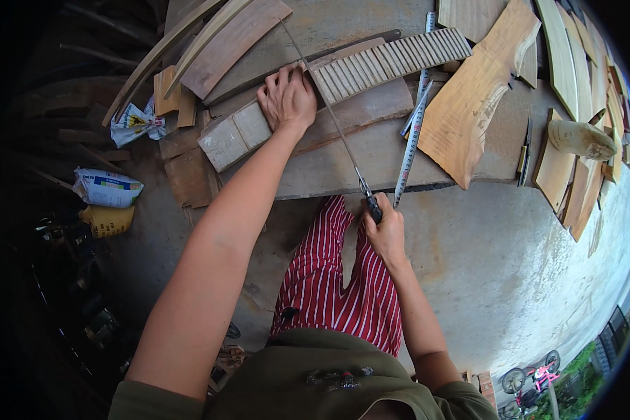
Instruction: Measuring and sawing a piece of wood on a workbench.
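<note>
While saw [340,133] is held by right hand [386,233], grooved wood [392,64] is pressed by left hand [289,99], grip unclear | bags [108,187]: contents hidden | tape measure [408,154] nearby

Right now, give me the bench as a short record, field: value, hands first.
left_hand: bare left hand rests on a long grey-beige strip, fingers bent
right_hand: bare right hand grips a black-handled saw with a thin metal blade
blade: crosses the strip beside the left hand; cut depth cannot be told
strip: closely spaced crosswise lines right of the blade
bench_right: white tape measure strip, brown wooden board with an irregular edge
floor_left: blue-and-white bag, yellow bag
</note>
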The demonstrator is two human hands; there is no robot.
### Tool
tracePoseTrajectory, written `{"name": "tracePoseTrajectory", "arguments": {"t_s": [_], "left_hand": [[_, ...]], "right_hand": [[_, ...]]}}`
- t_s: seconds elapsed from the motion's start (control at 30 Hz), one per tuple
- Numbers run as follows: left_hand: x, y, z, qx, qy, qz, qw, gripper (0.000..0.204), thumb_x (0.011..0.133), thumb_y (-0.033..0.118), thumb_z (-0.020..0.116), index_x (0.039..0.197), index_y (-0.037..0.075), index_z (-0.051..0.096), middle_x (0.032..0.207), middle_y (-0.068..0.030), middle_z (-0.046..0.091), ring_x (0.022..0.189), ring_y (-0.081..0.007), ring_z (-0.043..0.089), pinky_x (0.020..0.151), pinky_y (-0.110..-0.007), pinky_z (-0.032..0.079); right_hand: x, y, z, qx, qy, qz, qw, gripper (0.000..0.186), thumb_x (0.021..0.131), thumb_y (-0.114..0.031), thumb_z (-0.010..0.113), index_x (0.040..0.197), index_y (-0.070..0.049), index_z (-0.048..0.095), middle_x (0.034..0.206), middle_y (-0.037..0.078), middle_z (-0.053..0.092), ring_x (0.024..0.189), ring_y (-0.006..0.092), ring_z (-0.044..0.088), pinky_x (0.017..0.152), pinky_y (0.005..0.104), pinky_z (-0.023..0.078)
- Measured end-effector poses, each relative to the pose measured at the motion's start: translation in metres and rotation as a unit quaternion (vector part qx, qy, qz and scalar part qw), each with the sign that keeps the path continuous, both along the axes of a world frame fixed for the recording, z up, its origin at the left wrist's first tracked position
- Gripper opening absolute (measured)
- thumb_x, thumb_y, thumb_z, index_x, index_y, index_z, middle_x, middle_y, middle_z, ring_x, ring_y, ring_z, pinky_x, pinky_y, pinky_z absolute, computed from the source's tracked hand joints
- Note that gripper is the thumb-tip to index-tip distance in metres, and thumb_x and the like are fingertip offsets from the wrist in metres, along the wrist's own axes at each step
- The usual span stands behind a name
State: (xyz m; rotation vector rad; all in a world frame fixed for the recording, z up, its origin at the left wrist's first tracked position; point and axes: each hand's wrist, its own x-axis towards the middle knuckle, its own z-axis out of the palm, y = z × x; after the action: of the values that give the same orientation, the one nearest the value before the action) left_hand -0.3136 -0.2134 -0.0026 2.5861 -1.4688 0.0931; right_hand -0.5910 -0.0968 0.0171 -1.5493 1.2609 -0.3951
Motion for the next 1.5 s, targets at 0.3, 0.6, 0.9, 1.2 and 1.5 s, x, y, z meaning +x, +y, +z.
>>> {"name": "tracePoseTrajectory", "arguments": {"t_s": [0.3, 0.6, 0.9, 1.2, 1.5], "left_hand": [[0.002, 0.001, -0.003, 0.006, 0.007, 0.013, 1.000, 0.035, 0.099, 0.031, 0.049, 0.128, 0.019, 0.066, 0.130, -0.0011, 0.061, 0.123, -0.0231, 0.049, 0.105, -0.044, 0.030], [-0.010, -0.005, 0.001, -0.001, 0.008, -0.003, 1.000, 0.035, 0.100, 0.028, 0.049, 0.127, 0.015, 0.066, 0.131, 0.0001, 0.061, 0.122, -0.0221, 0.052, 0.105, -0.043, 0.033], [-0.002, 0.000, 0.009, 0.005, -0.001, 0.008, 1.000, 0.035, 0.100, 0.028, 0.048, 0.127, 0.014, 0.066, 0.131, -0.0004, 0.061, 0.122, -0.0232, 0.052, 0.105, -0.044, 0.033], [-0.007, -0.001, 0.000, 0.000, 0.001, -0.001, 1.000, 0.035, 0.099, 0.027, 0.049, 0.127, 0.016, 0.066, 0.130, -0.0008, 0.061, 0.122, -0.0231, 0.052, 0.105, -0.044, 0.033], [-0.007, -0.004, 0.005, 0.006, 0.015, 0.006, 1.000, 0.036, 0.100, 0.029, 0.047, 0.129, 0.016, 0.064, 0.132, -0.0005, 0.060, 0.124, -0.0227, 0.051, 0.106, -0.044, 0.032]], "right_hand": [[0.019, -0.014, 0.001, -0.003, 0.010, -0.006, 1.000, 0.017, 0.089, -0.015, 0.065, 0.097, -0.003, 0.056, 0.073, 0.027, 0.063, 0.075, 0.0485, 0.063, 0.065, 0.0546, 0.048], [0.047, -0.039, -0.004, -0.008, 0.020, -0.023, 1.000, 0.016, 0.091, -0.015, 0.064, 0.095, -0.003, 0.054, 0.070, 0.026, 0.060, 0.075, 0.0481, 0.063, 0.065, 0.0535, 0.048], [-0.003, 0.018, 0.008, 0.018, -0.012, -0.037, 0.999, 0.012, 0.088, -0.011, 0.063, 0.094, -0.004, 0.055, 0.070, 0.024, 0.060, 0.072, 0.0463, 0.064, 0.063, 0.0496, 0.050], [0.040, -0.033, -0.004, -0.021, 0.018, -0.009, 1.000, 0.014, 0.089, -0.013, 0.063, 0.097, -0.004, 0.055, 0.073, 0.026, 0.061, 0.075, 0.0476, 0.063, 0.066, 0.0535, 0.048], [0.033, -0.020, 0.013, 0.016, 0.005, -0.027, 0.999, 0.014, 0.092, -0.014, 0.062, 0.093, -0.001, 0.056, 0.071, 0.027, 0.059, 0.074, 0.0489, 0.062, 0.064, 0.0508, 0.048]]}}
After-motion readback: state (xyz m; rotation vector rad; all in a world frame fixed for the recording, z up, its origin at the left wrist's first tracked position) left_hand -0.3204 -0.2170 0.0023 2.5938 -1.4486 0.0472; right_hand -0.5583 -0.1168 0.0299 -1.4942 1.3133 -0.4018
